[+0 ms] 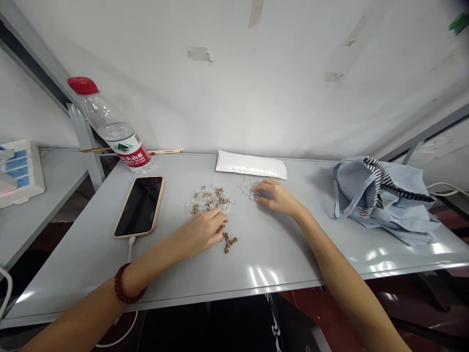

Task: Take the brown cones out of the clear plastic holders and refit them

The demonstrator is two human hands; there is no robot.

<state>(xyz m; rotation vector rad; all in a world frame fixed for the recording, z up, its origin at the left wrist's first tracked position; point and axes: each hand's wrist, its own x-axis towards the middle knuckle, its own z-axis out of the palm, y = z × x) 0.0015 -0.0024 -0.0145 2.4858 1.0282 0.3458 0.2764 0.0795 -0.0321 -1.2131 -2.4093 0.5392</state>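
Observation:
My left hand point(207, 228) rests low over the grey table, fingers curled together; what they hold, if anything, is hidden. Just beside its fingertips lie several small brown pieces point(227, 243) in a loose group. Behind that hand spreads a pile of small clear plastic pieces with brown bits in them point(208, 199). My right hand point(273, 195) reaches from the right to a smaller pile of clear plastic pieces point(247, 187). Its thumb and fingers are apart at the edge of that pile, and I see nothing gripped between them.
A white padded packet point(251, 165) lies by the wall. On the left are a phone point(139, 206) with a charging cable and a water bottle point(122, 142) with a red cap. A light blue cloth bag point(384, 195) sits at right. A power strip point(22, 171) is far left.

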